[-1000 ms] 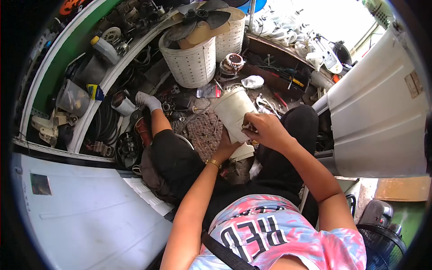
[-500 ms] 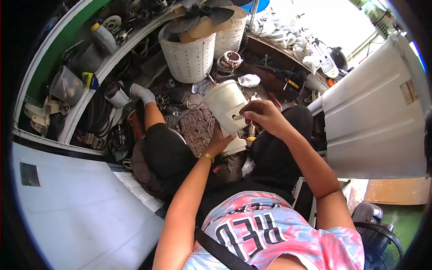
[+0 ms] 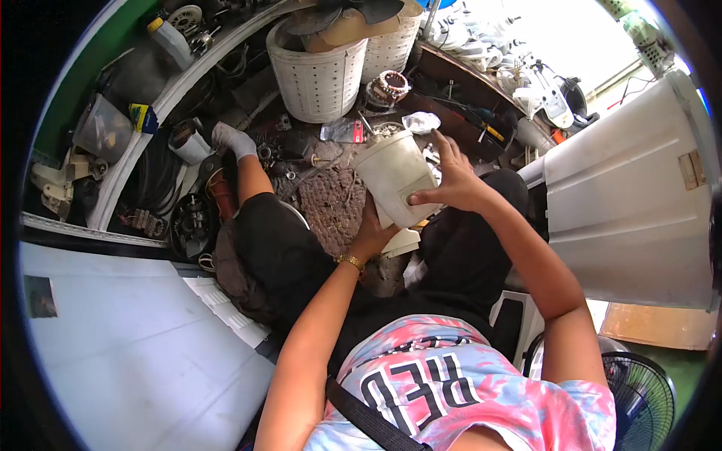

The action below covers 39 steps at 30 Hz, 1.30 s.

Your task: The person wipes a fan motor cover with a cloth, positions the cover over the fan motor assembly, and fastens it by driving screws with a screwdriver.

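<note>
A cream plastic housing [image 3: 391, 171], rounded at its far end, is held tilted above the floor between my knees. My left hand [image 3: 370, 234] grips its near lower side, with some of the fingers hidden underneath. At the right of the housing is my right hand [image 3: 460, 180], its thumb at the housing's surface and its fingers spread beyond the edge. Below the housing, a pale plastic flap [image 3: 402, 242] shows near my left fingers. Under it on the floor lies a rough brown slab [image 3: 331, 207].
Beyond stand a white perforated bin [image 3: 316, 83] with fan blades on top and a copper-wound motor stator [image 3: 387, 89]. A clear plastic packet [image 3: 342, 130] lies nearer. Shelving with parts runs along the left; a large white panel [image 3: 624, 203] stands at right, a black fan [image 3: 639, 398] behind.
My right hand has opened from a pinch at the slot in the housing to spread fingers at its right side. The housing has turned, and the slot no longer shows.
</note>
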### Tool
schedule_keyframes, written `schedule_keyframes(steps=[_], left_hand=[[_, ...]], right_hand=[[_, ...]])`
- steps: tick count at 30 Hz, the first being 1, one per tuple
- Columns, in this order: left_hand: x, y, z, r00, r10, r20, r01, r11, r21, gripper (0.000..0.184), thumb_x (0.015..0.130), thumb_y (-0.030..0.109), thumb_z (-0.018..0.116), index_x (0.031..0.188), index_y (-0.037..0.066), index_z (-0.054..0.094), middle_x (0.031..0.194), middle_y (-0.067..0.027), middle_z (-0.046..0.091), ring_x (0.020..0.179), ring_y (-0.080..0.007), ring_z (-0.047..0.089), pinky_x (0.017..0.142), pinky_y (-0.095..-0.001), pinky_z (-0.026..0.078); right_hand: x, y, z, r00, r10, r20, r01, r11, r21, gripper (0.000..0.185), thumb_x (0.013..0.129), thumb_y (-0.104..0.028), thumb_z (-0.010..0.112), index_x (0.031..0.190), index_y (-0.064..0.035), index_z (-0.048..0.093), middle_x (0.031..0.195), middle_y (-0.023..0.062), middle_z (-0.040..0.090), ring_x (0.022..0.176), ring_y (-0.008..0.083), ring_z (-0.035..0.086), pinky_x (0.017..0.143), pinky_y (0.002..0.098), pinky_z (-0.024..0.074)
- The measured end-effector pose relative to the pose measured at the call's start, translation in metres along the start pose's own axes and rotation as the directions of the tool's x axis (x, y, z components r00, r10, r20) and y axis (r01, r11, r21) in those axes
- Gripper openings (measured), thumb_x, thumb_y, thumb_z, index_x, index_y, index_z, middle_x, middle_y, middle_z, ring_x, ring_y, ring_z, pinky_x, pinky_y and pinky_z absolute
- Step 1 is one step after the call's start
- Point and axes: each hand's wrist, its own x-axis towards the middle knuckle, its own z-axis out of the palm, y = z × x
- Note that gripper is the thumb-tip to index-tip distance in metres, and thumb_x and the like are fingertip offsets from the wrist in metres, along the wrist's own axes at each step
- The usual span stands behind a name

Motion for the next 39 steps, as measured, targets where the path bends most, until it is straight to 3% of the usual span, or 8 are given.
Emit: schedule_keyframes(steps=[2, 6, 14, 25, 28, 31, 35, 39], left_hand=[[-0.001, -0.007, 0.002, 1.000, -0.010, -0.008, 0.010, 1.000, 0.003, 0.112, 0.067, 0.020, 0.083, 0.149, 0.000, 0.010, 0.142, -0.0196, 0.037, 0.131, -0.0303, 0.040, 0.109, -0.0399, 0.035], [0.002, -0.006, 0.002, 0.997, 0.078, 0.022, -0.079, 0.995, 0.056, 0.105, 0.067, 0.023, 0.083, 0.146, 0.000, 0.018, 0.138, -0.0193, 0.041, 0.129, -0.0315, 0.041, 0.107, -0.0411, 0.036], [-0.008, -0.009, 0.007, 0.991, 0.114, -0.076, -0.094, 0.969, 0.227, 0.083, 0.071, 0.019, 0.078, 0.135, 0.000, 0.031, 0.129, -0.0239, 0.044, 0.114, -0.0422, 0.044, 0.101, -0.0500, 0.034], [-0.011, -0.023, 0.022, 0.996, -0.035, -0.084, 0.042, 0.995, 0.094, 0.126, 0.060, 0.030, 0.088, 0.149, -0.004, 0.005, 0.145, -0.0260, 0.028, 0.137, -0.0378, 0.029, 0.113, -0.0443, 0.028], [-0.009, -0.035, 0.028, 0.997, -0.054, -0.059, 0.059, 0.994, 0.096, 0.131, 0.057, 0.031, 0.090, 0.148, -0.004, 0.003, 0.146, -0.0251, 0.028, 0.136, -0.0376, 0.030, 0.114, -0.0438, 0.028], [-0.004, -0.039, 0.030, 0.996, -0.086, -0.034, 0.088, 0.994, 0.071, 0.130, 0.056, 0.031, 0.090, 0.148, -0.004, 0.004, 0.145, -0.0247, 0.028, 0.136, -0.0371, 0.031, 0.113, -0.0443, 0.028], [0.007, -0.028, 0.028, 0.990, -0.132, -0.048, 0.133, 0.991, 0.005, 0.127, 0.056, 0.028, 0.091, 0.146, -0.003, 0.007, 0.144, -0.0229, 0.031, 0.134, -0.0351, 0.034, 0.112, -0.0436, 0.031], [0.008, -0.018, 0.036, 0.986, -0.151, -0.070, 0.138, 0.977, -0.164, 0.125, 0.054, 0.024, 0.092, 0.145, -0.002, 0.009, 0.142, -0.0212, 0.034, 0.132, -0.0323, 0.037, 0.110, -0.0411, 0.034]], right_hand=[[0.012, 0.032, 0.014, 0.983, -0.047, 0.179, -0.017, 0.941, 0.339, 0.130, 0.060, -0.039, 0.091, 0.151, -0.0010, 0.005, 0.147, 0.0250, 0.030, 0.137, 0.0339, 0.032, 0.114, 0.0361, 0.0239], [-0.002, 0.010, 0.019, 0.949, -0.129, 0.289, -0.058, 0.827, 0.559, 0.127, 0.065, -0.037, 0.089, 0.151, 0.0003, 0.002, 0.150, 0.0241, 0.024, 0.139, 0.0311, 0.028, 0.114, 0.0376, 0.0244], [-0.010, 0.015, 0.040, 0.974, -0.046, 0.222, -0.120, 0.726, 0.677, 0.117, 0.068, -0.034, 0.088, 0.148, -0.0018, 0.008, 0.137, 0.0241, 0.043, 0.130, 0.0319, 0.042, 0.109, 0.0392, 0.0330], [-0.022, 0.027, 0.009, 0.951, -0.007, 0.309, -0.195, 0.763, 0.617, 0.111, 0.074, -0.043, 0.081, 0.149, -0.0006, 0.012, 0.144, 0.0260, 0.033, 0.138, 0.0336, 0.031, 0.112, 0.0356, 0.0262], [-0.014, 0.004, 0.003, 0.969, -0.081, -0.232, 0.172, 0.898, 0.404, 0.090, 0.083, -0.048, 0.069, 0.149, -0.0048, 0.024, 0.147, 0.0213, 0.033, 0.141, 0.0330, 0.028, 0.114, 0.0430, 0.0210], [-0.022, -0.017, -0.007, 0.841, -0.496, -0.215, 0.456, 0.865, -0.212, 0.072, 0.090, -0.053, 0.052, 0.146, -0.0096, 0.036, 0.149, 0.0176, 0.033, 0.142, 0.0343, 0.026, 0.114, 0.0530, 0.0112], [-0.026, -0.018, 0.027, 0.836, -0.531, -0.140, 0.494, 0.839, -0.227, 0.068, 0.092, -0.055, 0.041, 0.145, -0.0115, 0.039, 0.150, 0.0193, 0.033, 0.144, 0.0373, 0.020, 0.114, 0.0580, 0.0021], [-0.011, -0.022, 0.031, 0.854, -0.464, -0.236, 0.413, 0.880, -0.236, 0.060, 0.094, -0.051, 0.039, 0.138, -0.0102, 0.046, 0.135, 0.0180, 0.046, 0.133, 0.0384, 0.033, 0.112, 0.0584, 0.0097]])
